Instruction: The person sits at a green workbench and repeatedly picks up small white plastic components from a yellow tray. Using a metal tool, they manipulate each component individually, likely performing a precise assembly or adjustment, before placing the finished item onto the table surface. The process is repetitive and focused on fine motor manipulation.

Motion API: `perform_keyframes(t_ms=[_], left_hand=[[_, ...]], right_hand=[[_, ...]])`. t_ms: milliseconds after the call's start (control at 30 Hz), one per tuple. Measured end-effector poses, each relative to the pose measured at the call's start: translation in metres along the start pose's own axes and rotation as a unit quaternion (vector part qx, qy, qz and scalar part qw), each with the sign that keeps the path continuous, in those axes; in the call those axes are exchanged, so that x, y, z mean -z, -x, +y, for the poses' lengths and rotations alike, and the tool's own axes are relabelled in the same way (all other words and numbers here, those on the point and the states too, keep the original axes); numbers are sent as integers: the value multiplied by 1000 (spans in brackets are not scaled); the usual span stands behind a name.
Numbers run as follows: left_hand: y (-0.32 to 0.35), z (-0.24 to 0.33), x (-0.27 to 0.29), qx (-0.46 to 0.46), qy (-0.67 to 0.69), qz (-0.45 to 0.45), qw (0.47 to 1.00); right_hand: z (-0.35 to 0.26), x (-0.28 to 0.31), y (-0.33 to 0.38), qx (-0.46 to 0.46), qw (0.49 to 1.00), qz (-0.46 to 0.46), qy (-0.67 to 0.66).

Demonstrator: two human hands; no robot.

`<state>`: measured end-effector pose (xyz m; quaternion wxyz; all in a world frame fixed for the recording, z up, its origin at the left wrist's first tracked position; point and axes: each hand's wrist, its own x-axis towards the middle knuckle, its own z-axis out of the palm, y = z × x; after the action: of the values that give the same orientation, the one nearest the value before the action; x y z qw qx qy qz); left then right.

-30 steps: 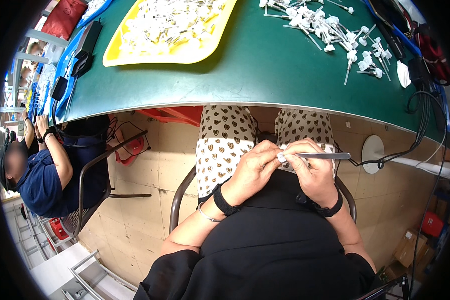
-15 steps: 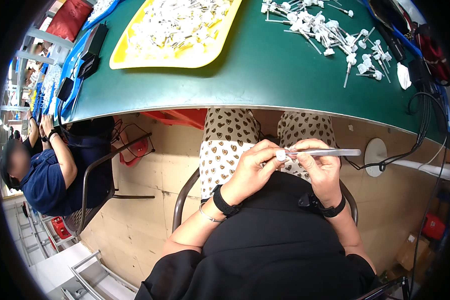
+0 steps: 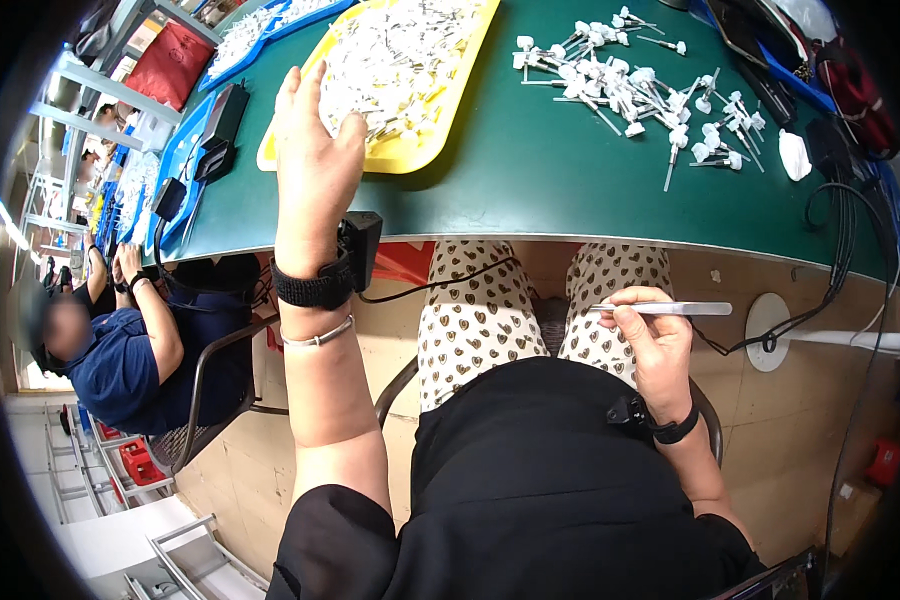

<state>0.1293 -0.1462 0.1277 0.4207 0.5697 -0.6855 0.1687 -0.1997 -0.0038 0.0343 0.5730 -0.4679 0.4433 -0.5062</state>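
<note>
Your left hand (image 3: 315,150) is up in the upper left of the frame, fingers spread wide and flat, reaching onto the near edge of the one yellow tray (image 3: 425,150). That tray is full of small white parts (image 3: 395,55), too many to count, and your fingertips touch the ones at its near side. Your right hand (image 3: 650,340) is low, right of the middle, over your lap, and it is closed around one pair of silver tweezers (image 3: 665,309) that points to the right. You wear two black wrist straps, one on each arm, and one thin silver bangle (image 3: 318,336) on the left arm. In the upper right of the frame, on the green table (image 3: 530,190), lies a loose pile of white parts with thin stems (image 3: 635,90), also too many to count. At the upper left there are blue trays (image 3: 185,150) with more small white bits in them; I cannot tell how many trays. One other person in a blue shirt (image 3: 120,350) sits at the left edge of the frame.
</note>
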Motion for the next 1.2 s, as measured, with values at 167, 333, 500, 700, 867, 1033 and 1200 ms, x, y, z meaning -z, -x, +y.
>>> perform_keyframes(t_ms=[167,333,500,700,867,1033,1200], left_hand=[[-1,119,-38,-12,208,-220,953],[-12,190,-102,-92,157,-324,928],[-22,204,-118,-130,79,-351,924],[-14,181,-91,-23,279,-302,911],[49,165,-4,287,583,-309,694],[143,143,0,350,541,-291,707],[186,137,-11,402,572,-289,654]], right_hand=[[-2,6,0,-2,999,23,-24],[-3,9,0,16,998,38,-49],[-3,10,2,30,997,47,-57],[-3,13,0,50,995,57,-60],[-3,8,1,61,995,33,-70],[1,1,1,67,995,-5,-74],[4,-10,0,66,996,-44,-27]])
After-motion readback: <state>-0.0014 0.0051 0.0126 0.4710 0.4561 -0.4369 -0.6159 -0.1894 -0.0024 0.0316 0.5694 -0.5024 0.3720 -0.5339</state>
